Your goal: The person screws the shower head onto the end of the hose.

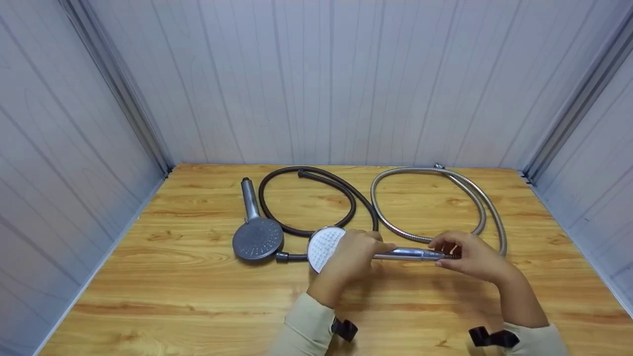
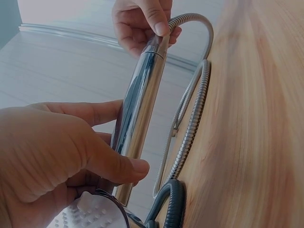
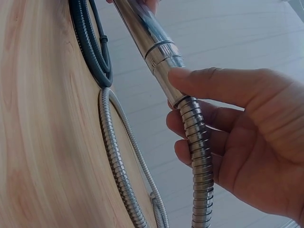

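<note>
Evidently, our left grip (image 1: 352, 251) clamped on chrome showerhead (image 2: 137, 104), right grip (image 1: 474, 257) pinching metal hose (image 3: 202, 166) at collar (image 3: 164, 75); we judge showerhead rigid, slick, metal hose bendy; best hold: collar.

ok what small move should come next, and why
Probably twist the chrome end fitting of the ribbed silver hose: the right hand pinches it against the chrome handle of the round white-faced shower head, held by the left hand.

Left hand (image 2: 57, 152) grips chrome shower-head handle (image 2: 137, 104); right hand (image 2: 149, 14) pinches far end, silver ribbed hose (image 2: 189, 128) beyond. White nozzle face (image 2: 95, 214) below; black hose (image 2: 175, 204) nearby; wood-grain surface (image 2: 251, 123) right.
</note>
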`<action>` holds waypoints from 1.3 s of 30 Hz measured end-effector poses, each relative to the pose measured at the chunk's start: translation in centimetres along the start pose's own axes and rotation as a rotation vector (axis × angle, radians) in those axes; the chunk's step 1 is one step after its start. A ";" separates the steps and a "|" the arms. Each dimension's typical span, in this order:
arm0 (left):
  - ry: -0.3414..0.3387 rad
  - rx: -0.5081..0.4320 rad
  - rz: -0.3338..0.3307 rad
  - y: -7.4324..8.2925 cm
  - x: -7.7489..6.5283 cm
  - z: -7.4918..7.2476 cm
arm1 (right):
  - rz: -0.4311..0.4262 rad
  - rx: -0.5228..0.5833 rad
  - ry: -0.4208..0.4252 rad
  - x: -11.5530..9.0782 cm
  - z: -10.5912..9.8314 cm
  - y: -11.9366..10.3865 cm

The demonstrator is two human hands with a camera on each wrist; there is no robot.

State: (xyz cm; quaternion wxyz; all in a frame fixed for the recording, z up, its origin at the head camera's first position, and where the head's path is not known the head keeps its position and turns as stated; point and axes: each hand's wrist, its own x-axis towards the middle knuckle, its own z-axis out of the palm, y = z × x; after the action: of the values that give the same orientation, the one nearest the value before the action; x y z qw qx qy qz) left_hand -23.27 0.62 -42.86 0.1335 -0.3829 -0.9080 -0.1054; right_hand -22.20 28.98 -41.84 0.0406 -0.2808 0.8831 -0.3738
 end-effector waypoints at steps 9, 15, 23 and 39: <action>0.003 0.016 0.004 0.0 0.1 0.1 | -0.017 -0.002 -0.003 -0.1 -0.2 -0.1; -0.002 0.011 -0.002 0.0 0.1 0.0 | -0.009 -0.004 -0.009 -0.1 -0.2 -0.1; -0.006 0.002 -0.003 0.0 0.1 0.0 | -0.002 -0.008 -0.019 -0.1 -0.3 0.0; -0.018 -0.016 -0.033 0.2 0.0 -0.1 | -0.023 0.003 -0.007 -0.1 -0.2 0.0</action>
State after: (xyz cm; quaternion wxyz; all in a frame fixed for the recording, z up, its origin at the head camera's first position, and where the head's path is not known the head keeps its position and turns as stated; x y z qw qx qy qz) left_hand -23.09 0.74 -42.77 0.1204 -0.3698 -0.9145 -0.1115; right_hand -22.15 29.16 -41.75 0.0397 -0.2919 0.8792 -0.3744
